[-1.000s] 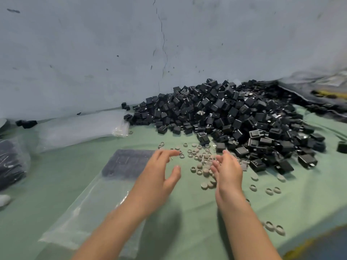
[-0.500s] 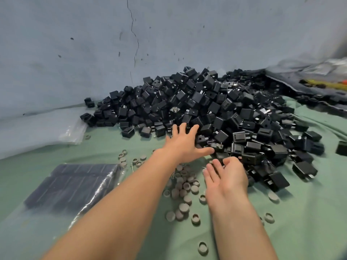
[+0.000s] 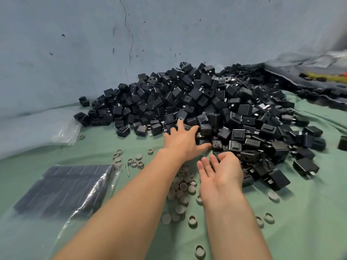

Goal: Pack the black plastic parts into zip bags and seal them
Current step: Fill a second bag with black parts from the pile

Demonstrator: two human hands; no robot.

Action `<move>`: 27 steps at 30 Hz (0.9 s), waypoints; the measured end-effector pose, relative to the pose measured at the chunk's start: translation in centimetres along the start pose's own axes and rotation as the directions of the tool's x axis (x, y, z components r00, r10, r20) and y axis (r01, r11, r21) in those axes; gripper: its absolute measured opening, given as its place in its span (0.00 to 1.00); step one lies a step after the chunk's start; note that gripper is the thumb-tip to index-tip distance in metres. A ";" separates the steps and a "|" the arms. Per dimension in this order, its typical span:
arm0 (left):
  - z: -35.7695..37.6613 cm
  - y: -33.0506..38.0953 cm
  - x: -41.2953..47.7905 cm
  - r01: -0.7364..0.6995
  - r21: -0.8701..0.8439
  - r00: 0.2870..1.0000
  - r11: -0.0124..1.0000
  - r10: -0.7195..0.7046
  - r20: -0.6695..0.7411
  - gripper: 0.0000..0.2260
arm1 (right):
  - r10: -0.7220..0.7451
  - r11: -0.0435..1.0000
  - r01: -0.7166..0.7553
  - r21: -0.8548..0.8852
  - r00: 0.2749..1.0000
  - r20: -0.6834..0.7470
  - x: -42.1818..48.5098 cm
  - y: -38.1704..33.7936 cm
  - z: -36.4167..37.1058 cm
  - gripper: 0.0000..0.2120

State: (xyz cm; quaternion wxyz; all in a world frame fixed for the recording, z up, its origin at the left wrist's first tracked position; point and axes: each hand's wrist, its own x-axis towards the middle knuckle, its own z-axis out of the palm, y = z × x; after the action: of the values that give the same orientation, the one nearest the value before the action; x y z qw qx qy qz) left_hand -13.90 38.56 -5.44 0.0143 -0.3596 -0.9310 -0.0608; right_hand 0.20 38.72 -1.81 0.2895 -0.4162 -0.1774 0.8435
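Observation:
A big heap of black plastic parts [image 3: 206, 106] is piled on the green cloth against the blue wall. My left hand [image 3: 183, 139] reaches to the heap's near edge, fingers spread straight and touching the parts. Just below it my right hand [image 3: 220, 173] lies at the heap's edge with the palm turned up and fingers relaxed; its fingertips touch a black part. A clear zip bag [image 3: 63, 190] filled with rows of black parts lies flat at the lower left.
Several small grey round caps [image 3: 181, 192] are scattered on the green cloth [image 3: 300, 222] under and around my forearms. A stack of empty clear bags [image 3: 63, 132] lies at the left by the wall. Dark sheeting with a yellow item [image 3: 323, 77] sits at the far right.
Both hands have moved forward from over the grey caps to the near edge of the black heap. The left hand stretched out farther; the view shifted left to right.

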 end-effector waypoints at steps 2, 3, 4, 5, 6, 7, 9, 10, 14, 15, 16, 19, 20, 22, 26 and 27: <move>0.2 0.2 -0.2 -0.006 -0.034 1.000 0.999 0.005 -0.018 0.33 | 0.003 1.000 -0.003 0.019 1.000 0.006 -0.1 -0.1 -0.1 0.07; 0.5 0.2 -0.6 -0.024 -0.048 0.997 0.999 0.021 -0.068 0.31 | 0.006 1.000 -0.007 0.027 1.000 0.012 -0.1 -0.1 -0.1 0.07; 0.8 0.1 -1.0 -0.052 -0.064 0.990 0.997 0.043 -0.131 0.27 | 0.010 0.999 -0.011 0.033 1.000 0.018 -0.2 -0.2 -0.1 0.06; 1.1 0.0 -1.3 -0.081 -0.083 0.981 0.993 0.065 -0.184 0.24 | 0.013 0.999 -0.014 0.040 1.000 0.022 -0.2 -0.2 0.0 0.06; 1.3 -0.2 -1.5 -0.104 -0.095 0.973 0.990 0.081 -0.216 0.21 | 0.014 0.999 -0.015 0.046 1.000 0.024 -0.2 -0.2 0.0 0.06; 1.4 -0.2 -1.5 -0.113 -0.094 0.969 0.989 0.089 -0.232 0.20 | 0.011 0.999 -0.012 0.048 1.000 0.023 -0.2 -0.2 0.0 0.06; 1.3 -0.1 -1.3 -0.104 -0.059 0.970 0.993 0.088 -0.227 0.20 | 0.007 0.999 -0.008 0.042 1.000 0.014 -0.2 -0.1 0.0 0.06; 1.3 0.0 -1.2 -0.088 -0.043 0.971 0.995 0.076 -0.228 0.20 | 0.008 0.999 -0.008 0.040 1.000 0.016 -0.2 -0.1 0.0 0.06; 1.6 0.4 -1.2 -0.051 -0.055 0.953 0.997 0.032 -0.302 0.18 | 0.015 0.998 -0.018 0.064 0.999 0.037 0.0 -0.3 -0.3 0.05; 1.6 0.4 -1.4 -0.060 -0.063 0.944 0.996 0.036 -0.327 0.17 | 0.019 0.997 -0.023 0.069 0.999 0.045 0.1 -0.3 -0.3 0.05; 1.6 0.4 -1.5 -0.074 -0.072 0.934 0.995 0.044 -0.354 0.16 | 0.023 0.997 -0.027 0.073 0.998 0.052 0.2 -0.4 -0.4 0.05; 1.1 0.3 -1.7 -0.103 -0.221 0.927 0.970 0.013 -0.376 0.13 | 0.026 0.997 -0.031 0.077 0.998 0.061 0.2 -0.5 -0.5 0.05; 0.5 0.2 -1.7 -0.075 -0.371 0.940 0.926 -0.058 -0.335 0.12 | 0.029 0.997 -0.033 0.072 0.998 0.064 0.2 -0.5 -0.5 0.05; -1.8 -0.3 -1.8 0.046 -0.883 0.959 0.467 -0.267 -0.092 0.09 | 0.042 0.996 -0.049 0.076 0.995 0.093 0.2 -0.5 -0.5 0.06; -5.9 -2.7 -4.1 0.220 -0.532 0.966 -0.817 0.108 0.233 0.09 | 0.085 0.992 -0.102 0.078 0.977 0.196 -0.3 -0.3 -0.4 0.08; -6.4 -2.9 -5.1 0.226 -0.465 0.971 -0.856 0.163 0.173 0.09 | 0.094 0.992 -0.111 0.064 0.971 0.218 -0.5 -0.1 -0.3 0.08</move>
State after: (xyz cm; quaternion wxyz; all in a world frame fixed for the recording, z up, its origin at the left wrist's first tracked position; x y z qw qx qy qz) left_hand -12.21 32.23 0.22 -0.4401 -0.0499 -0.1973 -0.8746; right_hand 0.75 38.50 -1.64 0.2404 -0.3201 -0.1536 0.9034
